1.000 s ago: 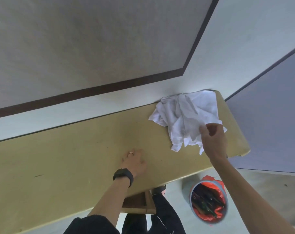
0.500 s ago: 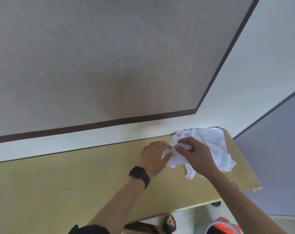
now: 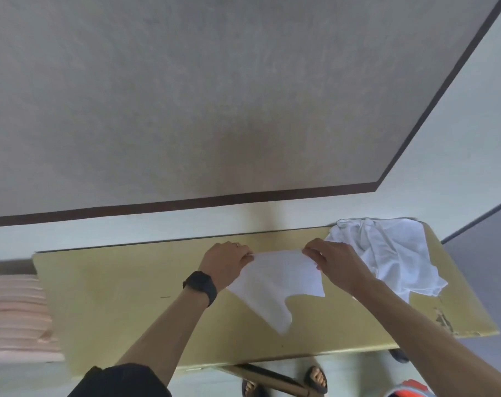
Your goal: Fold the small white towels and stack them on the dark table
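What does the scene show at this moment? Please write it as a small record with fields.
surface: yellowish table
held item: one white towel, unfolded, stretched between both hands
left hand: pinches the towel's upper left corner
right hand: pinches the towel's upper right corner
pile: crumpled white towels at the table's right end
left wrist: black watch

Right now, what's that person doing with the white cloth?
A person is getting a small white towel ready to fold. The left hand pinches one top corner and the right hand pinches the other, so the towel is stretched out between them over the table. More white towels lie in a crumpled pile at the table's right end. No folded stack can be seen yet.
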